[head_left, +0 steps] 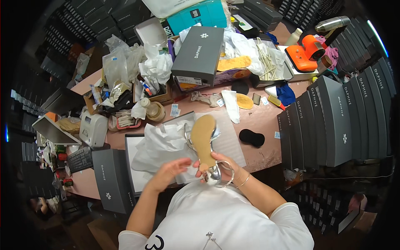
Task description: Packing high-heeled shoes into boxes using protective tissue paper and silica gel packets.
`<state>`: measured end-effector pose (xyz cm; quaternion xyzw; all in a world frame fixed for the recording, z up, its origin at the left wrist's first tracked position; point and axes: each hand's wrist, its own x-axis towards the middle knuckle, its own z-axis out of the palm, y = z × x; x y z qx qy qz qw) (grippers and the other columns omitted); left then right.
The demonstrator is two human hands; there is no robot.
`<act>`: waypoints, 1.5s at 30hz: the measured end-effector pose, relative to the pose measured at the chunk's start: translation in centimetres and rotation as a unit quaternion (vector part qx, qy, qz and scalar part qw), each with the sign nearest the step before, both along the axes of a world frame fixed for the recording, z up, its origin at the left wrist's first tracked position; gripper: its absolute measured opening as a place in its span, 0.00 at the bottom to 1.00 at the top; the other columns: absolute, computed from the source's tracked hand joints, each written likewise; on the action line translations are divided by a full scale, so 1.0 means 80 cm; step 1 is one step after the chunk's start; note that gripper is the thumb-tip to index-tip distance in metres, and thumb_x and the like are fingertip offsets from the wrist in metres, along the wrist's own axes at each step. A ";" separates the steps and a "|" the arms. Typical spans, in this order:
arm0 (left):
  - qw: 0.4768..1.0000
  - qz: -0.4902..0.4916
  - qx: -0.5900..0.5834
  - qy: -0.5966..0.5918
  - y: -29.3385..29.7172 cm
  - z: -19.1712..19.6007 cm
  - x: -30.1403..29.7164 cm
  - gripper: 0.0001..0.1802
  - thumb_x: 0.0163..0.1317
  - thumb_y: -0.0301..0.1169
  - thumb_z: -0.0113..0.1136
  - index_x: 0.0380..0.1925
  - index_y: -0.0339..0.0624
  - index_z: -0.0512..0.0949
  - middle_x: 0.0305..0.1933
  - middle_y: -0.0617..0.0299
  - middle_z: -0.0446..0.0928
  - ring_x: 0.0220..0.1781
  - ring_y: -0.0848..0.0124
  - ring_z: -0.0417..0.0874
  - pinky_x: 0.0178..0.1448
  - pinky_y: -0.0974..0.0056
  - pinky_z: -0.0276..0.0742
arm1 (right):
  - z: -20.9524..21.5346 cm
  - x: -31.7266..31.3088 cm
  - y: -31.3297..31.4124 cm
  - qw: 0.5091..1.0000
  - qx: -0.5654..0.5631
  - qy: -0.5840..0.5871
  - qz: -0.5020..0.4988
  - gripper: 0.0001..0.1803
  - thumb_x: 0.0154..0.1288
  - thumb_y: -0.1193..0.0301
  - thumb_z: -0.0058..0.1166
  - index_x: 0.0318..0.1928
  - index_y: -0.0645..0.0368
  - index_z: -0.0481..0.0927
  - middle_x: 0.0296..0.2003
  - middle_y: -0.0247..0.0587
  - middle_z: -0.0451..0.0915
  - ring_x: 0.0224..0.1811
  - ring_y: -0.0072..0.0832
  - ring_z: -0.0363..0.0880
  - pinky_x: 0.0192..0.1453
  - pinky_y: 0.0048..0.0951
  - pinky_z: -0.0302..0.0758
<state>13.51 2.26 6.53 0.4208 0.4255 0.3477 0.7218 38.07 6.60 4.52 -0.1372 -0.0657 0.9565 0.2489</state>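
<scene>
On pink tabletop (266,156), box (134,146) holding white paper (160,143), sandal (203,135) in right hand (225,161)

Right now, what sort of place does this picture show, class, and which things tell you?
Probably a shoe packing or checking workbench: the right hand holds a silver shoe with its sole showing, white paper lies spread beside it, and dark grey boxes are massed at the right.

Left hand (171,169) loose, right (235,169) seemingly curled
</scene>
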 end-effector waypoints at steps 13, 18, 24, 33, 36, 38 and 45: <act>0.905 0.350 -0.117 -0.214 0.097 -0.002 0.079 0.23 0.69 0.43 0.50 0.59 0.44 0.66 0.33 0.60 0.75 0.44 0.60 0.81 0.50 0.54 0.79 | -0.110 0.189 0.057 0.364 0.574 -0.732 0.048 0.38 0.50 0.71 0.65 0.63 0.56 0.66 0.62 0.57 0.62 0.64 0.52 0.60 0.68 0.50 0.58; 0.859 0.456 -0.108 -0.208 0.129 0.017 0.087 0.21 0.69 0.44 0.53 0.56 0.46 0.68 0.32 0.64 0.72 0.37 0.70 0.77 0.46 0.58 0.77 | -0.192 0.198 0.064 0.429 0.563 -0.705 -0.037 0.28 0.57 0.72 0.59 0.60 0.57 0.71 0.57 0.54 0.68 0.59 0.49 0.67 0.65 0.46 0.62; 0.863 0.484 -0.034 -0.137 0.122 0.014 0.078 0.25 0.70 0.48 0.49 0.60 0.47 0.64 0.32 0.66 0.70 0.35 0.71 0.73 0.46 0.56 0.78 | 0.051 0.052 0.072 0.531 0.697 -0.449 -0.176 0.23 0.55 0.73 0.60 0.54 0.58 0.77 0.48 0.48 0.72 0.47 0.42 0.74 0.52 0.35 0.74; 0.856 0.452 -0.059 -0.243 0.076 0.030 0.052 0.26 0.69 0.49 0.50 0.60 0.46 0.65 0.31 0.66 0.67 0.34 0.74 0.72 0.49 0.52 0.77 | 0.018 0.017 0.029 0.378 0.776 -0.462 -0.201 0.20 0.45 0.80 0.61 0.44 0.57 0.82 0.32 0.37 0.74 0.30 0.33 0.74 0.33 0.33 0.73; 0.863 0.445 -0.038 -0.237 0.070 0.030 0.054 0.26 0.69 0.49 0.51 0.59 0.46 0.65 0.31 0.67 0.67 0.34 0.74 0.72 0.50 0.51 0.77 | 0.090 -0.012 0.008 0.412 0.744 -0.458 -0.261 0.22 0.45 0.82 0.61 0.45 0.59 0.82 0.33 0.39 0.74 0.30 0.35 0.75 0.33 0.33 0.74; 0.869 0.427 -0.018 -0.249 0.067 0.031 0.058 0.27 0.69 0.50 0.50 0.59 0.46 0.65 0.31 0.66 0.68 0.34 0.74 0.72 0.49 0.52 0.77 | 0.088 -0.055 -0.009 0.412 0.744 -0.460 -0.254 0.20 0.48 0.81 0.60 0.46 0.61 0.81 0.34 0.40 0.73 0.31 0.35 0.75 0.33 0.33 0.74; 0.900 0.348 0.046 -0.259 0.049 0.024 0.042 0.30 0.68 0.51 0.50 0.60 0.41 0.63 0.30 0.62 0.71 0.35 0.69 0.75 0.47 0.56 0.75 | 0.096 -0.012 -0.033 0.431 0.747 -0.444 -0.242 0.22 0.49 0.81 0.59 0.48 0.61 0.80 0.33 0.39 0.74 0.31 0.34 0.75 0.33 0.31 0.74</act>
